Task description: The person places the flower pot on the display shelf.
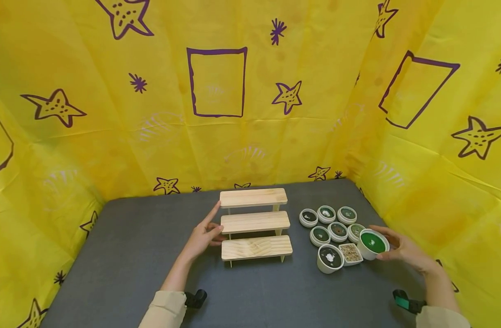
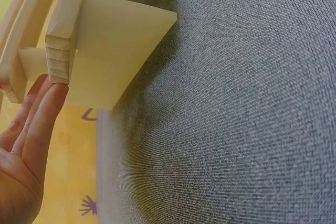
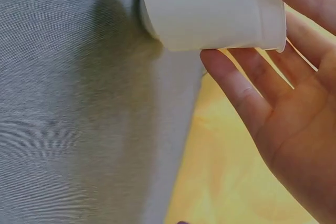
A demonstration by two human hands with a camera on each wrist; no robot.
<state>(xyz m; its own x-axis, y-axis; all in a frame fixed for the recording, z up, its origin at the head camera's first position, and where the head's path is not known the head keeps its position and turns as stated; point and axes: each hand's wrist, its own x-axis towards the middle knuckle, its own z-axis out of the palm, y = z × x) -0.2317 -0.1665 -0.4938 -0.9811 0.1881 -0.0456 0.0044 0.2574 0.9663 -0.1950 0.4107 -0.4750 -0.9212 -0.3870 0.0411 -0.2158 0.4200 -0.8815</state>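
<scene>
A wooden stand with three steps (image 1: pixel 256 247) stands on the grey table. My left hand (image 1: pixel 200 238) is at the stand's left end, index finger stretched toward the top step (image 1: pixel 253 197) and thumb by the middle step (image 1: pixel 254 222). In the left wrist view, straight fingers (image 2: pixel 42 124) touch the end grain of a step (image 2: pixel 59 59). With thumb and fingers on opposite sides, my right hand (image 1: pixel 406 250) holds a white cup (image 1: pixel 367 253) with a bright green surface inside. The right wrist view shows fingertips against the wall of this cup (image 3: pixel 215 11).
Left of the held cup are a square dish of tan granules (image 1: pixel 350 253) and a white cup with dark contents (image 1: pixel 329 269). Behind them cluster several small round white pots (image 1: pixel 320 235) with dark or green tops. Yellow patterned cloth (image 1: pixel 217 150) walls the table's back and sides.
</scene>
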